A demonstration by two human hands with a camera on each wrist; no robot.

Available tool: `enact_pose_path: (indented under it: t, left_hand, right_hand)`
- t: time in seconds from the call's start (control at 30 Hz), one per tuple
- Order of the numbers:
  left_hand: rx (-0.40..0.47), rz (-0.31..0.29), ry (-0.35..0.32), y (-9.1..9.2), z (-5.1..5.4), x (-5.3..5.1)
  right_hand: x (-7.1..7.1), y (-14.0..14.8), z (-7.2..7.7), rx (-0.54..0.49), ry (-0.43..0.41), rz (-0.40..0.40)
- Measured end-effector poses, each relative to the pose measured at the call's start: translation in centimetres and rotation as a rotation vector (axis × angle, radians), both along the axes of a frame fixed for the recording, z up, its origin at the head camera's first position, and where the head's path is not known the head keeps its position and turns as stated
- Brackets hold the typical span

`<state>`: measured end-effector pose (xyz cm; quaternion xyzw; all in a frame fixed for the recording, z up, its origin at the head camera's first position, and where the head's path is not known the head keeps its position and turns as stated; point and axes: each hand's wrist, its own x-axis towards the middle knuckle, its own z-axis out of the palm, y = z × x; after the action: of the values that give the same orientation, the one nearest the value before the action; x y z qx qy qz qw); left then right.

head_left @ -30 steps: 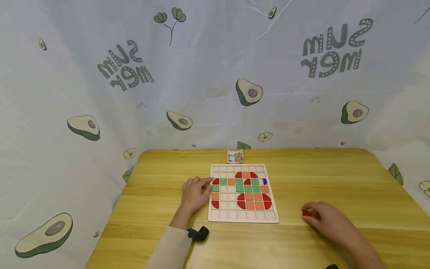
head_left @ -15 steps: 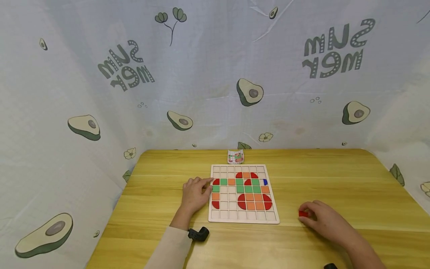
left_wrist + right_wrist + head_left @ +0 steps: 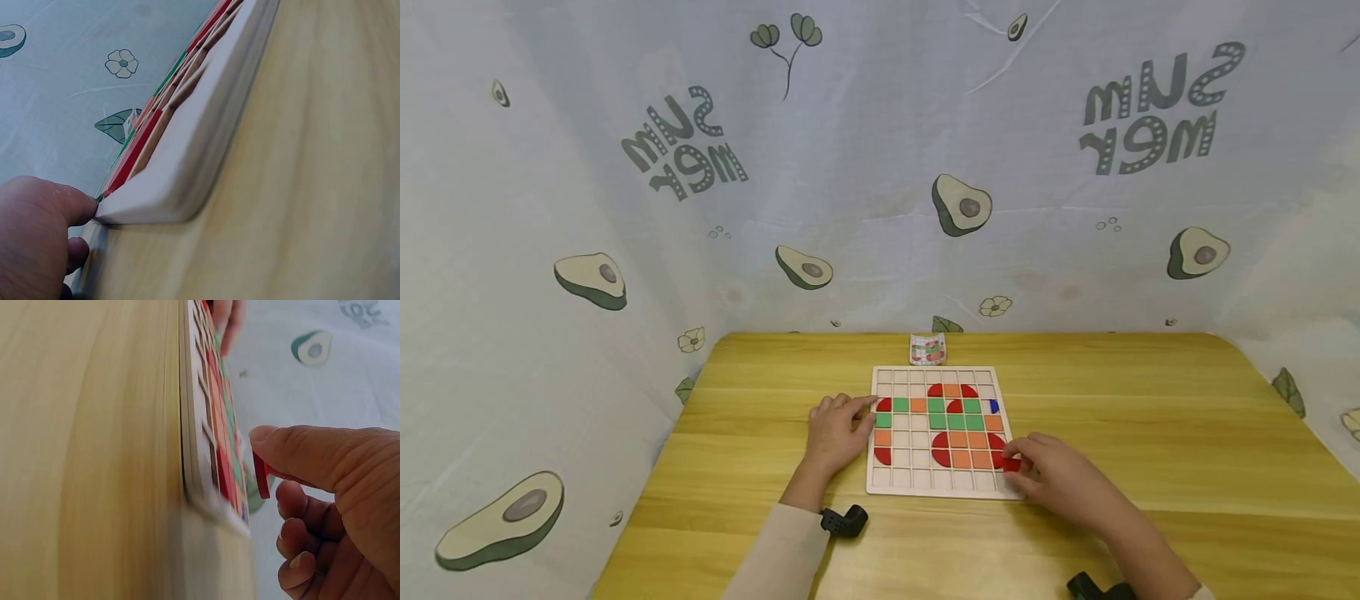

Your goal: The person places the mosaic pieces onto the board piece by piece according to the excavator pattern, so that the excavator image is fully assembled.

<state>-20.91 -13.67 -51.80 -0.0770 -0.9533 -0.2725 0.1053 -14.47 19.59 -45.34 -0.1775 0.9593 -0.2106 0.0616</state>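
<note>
A pale wooden grid board (image 3: 902, 478) lies on the table, its cells partly filled with red rounded tiles (image 3: 942, 455), green square tiles (image 3: 901, 405) and orange square tiles (image 3: 981, 459). My left hand (image 3: 835, 431) rests at the board's left edge, index finger and thumb touching it. Over the board's right edge, near the lower right corner, my right hand (image 3: 1056, 475) pinches a red tile (image 3: 261, 478) between thumb and index finger. In the right wrist view that tile shows nearly edge-on, apart from the board, its full outline unclear.
Behind the board stands a small curved card (image 3: 927, 349) printed with a coloured grid pattern. A blue piece (image 3: 994, 407) sits in a cell on the board's right side. The wooden table (image 3: 760, 375) ends at a hanging printed cloth (image 3: 880, 250).
My right hand has moved left from the bare table to the board's right edge, carrying the red tile. My left hand has stayed at the board's left edge.
</note>
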Motion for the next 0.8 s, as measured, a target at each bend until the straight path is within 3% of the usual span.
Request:
enact_pose_path:
  t: [0.23,0.4,0.8]
  left_hand:
    - [0.001,0.001,-0.006,0.0,-0.1,-0.1]
    - [-0.006,0.000,0.001,0.0,0.0,-0.2]
    - [-0.021,-0.006,-0.012,-0.1,0.0,-0.2]
  right_hand:
    - [-1.1,-4.4,-0.4,-0.033,0.055,0.157]
    - [-1.8,-7.6,-0.9,-0.024,0.056,0.225]
    - [-3.5,-12.7,-1.7,0.009,0.079,0.249]
